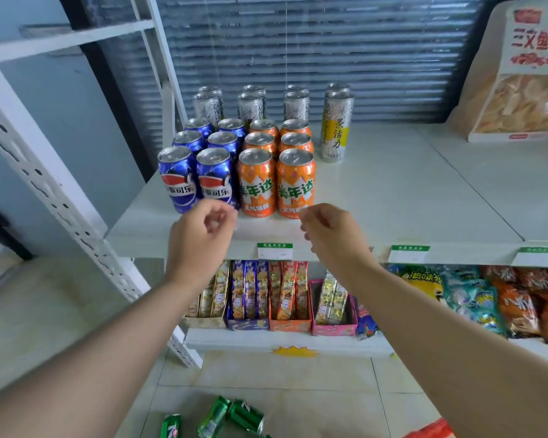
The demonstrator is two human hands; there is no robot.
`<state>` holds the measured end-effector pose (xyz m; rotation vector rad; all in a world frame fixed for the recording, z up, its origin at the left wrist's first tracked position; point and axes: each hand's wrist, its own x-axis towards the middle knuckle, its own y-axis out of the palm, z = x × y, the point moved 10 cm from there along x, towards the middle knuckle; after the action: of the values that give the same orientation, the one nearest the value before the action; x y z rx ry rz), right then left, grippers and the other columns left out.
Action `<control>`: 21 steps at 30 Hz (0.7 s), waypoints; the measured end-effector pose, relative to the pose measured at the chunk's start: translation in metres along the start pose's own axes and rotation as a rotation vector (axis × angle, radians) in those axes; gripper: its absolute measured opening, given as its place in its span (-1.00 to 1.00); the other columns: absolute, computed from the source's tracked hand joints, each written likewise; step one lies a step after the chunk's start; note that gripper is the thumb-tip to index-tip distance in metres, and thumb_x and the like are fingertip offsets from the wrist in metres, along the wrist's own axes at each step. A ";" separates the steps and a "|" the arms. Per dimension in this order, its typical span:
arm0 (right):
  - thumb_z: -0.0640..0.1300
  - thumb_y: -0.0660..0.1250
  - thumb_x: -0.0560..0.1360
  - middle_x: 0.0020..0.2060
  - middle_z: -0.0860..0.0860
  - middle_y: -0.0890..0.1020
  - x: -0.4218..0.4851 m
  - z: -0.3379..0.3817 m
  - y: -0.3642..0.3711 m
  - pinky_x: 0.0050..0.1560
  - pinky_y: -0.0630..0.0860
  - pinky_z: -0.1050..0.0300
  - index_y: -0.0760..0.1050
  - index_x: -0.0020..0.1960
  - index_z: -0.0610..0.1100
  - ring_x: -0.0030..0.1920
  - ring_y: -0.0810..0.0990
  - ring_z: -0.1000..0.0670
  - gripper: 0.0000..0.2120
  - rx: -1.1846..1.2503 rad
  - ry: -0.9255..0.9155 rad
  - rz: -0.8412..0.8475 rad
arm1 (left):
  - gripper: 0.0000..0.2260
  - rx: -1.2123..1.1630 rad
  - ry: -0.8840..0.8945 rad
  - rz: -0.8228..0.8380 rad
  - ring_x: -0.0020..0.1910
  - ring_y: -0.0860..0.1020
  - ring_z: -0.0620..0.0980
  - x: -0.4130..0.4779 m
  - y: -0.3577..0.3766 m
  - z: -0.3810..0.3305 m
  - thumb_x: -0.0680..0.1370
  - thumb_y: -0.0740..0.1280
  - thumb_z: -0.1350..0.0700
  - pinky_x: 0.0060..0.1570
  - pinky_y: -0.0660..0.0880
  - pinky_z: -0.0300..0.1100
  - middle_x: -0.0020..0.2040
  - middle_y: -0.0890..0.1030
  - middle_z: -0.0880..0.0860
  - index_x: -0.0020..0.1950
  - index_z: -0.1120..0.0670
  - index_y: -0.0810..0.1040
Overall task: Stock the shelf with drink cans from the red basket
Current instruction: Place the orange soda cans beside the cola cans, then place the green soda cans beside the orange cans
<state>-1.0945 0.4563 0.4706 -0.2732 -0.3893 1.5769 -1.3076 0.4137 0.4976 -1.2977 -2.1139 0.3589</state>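
On the white shelf (pixel 393 197) stand blue cola cans (pixel 215 178) in two columns, orange soda cans (pixel 295 184) in two columns beside them, and tall silver cans (pixel 336 128) behind. My left hand (pixel 200 235) hovers just in front of the front blue cans with loosely curled fingers and holds nothing. My right hand (pixel 326 235) hovers before the front orange cans, also loosely curled and holding nothing. Three green cans (pixel 231 417) lie on the floor below. A red corner of the basket (pixel 431 430) shows at the bottom edge.
A white perforated upright (pixel 45 191) frames the shelf's left side. Snack boxes (pixel 269 298) and chip bags (pixel 487 298) fill the lower shelf. A large bag of crisps (pixel 519 90) leans at the shelf's back right. Price tags (pixel 274 251) hang on the shelf's front edge.
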 end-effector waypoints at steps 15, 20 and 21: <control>0.01 0.21 0.61 -0.22 -0.22 0.64 -0.122 -0.191 0.179 -0.14 0.54 -0.15 0.52 -0.10 -0.27 -0.26 0.56 -0.12 -0.66 0.114 0.191 0.071 | -0.87 -0.216 -0.516 0.195 -0.25 0.54 0.08 -0.204 0.051 0.282 0.43 0.33 -0.10 -0.09 0.52 0.06 -0.23 0.65 0.09 -0.21 -0.07 0.58; 0.02 0.24 0.58 -0.26 -0.02 0.66 -0.163 -0.316 0.251 -0.06 0.57 -0.14 0.56 -0.11 -0.09 -0.19 0.62 -0.08 -0.77 0.087 0.313 0.066 | -0.90 -0.142 -0.590 0.204 -0.27 0.54 0.02 -0.276 0.080 0.394 0.55 0.34 0.04 -0.24 0.50 -0.08 -0.22 0.65 0.07 -0.14 0.02 0.57; 0.02 0.25 0.58 -0.26 0.00 0.66 -0.168 -0.338 0.265 -0.05 0.57 -0.14 0.56 -0.11 -0.08 -0.17 0.63 -0.10 -0.78 0.083 0.323 0.076 | -0.90 -0.139 -0.603 0.199 -0.28 0.54 0.00 -0.288 0.087 0.415 0.55 0.34 0.05 -0.32 0.47 -0.17 -0.23 0.63 0.05 -0.13 0.04 0.56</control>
<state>-1.1908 0.3108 0.0439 -0.4747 -0.0625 1.5857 -1.4172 0.2406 0.0273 -1.6383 -2.5359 0.7806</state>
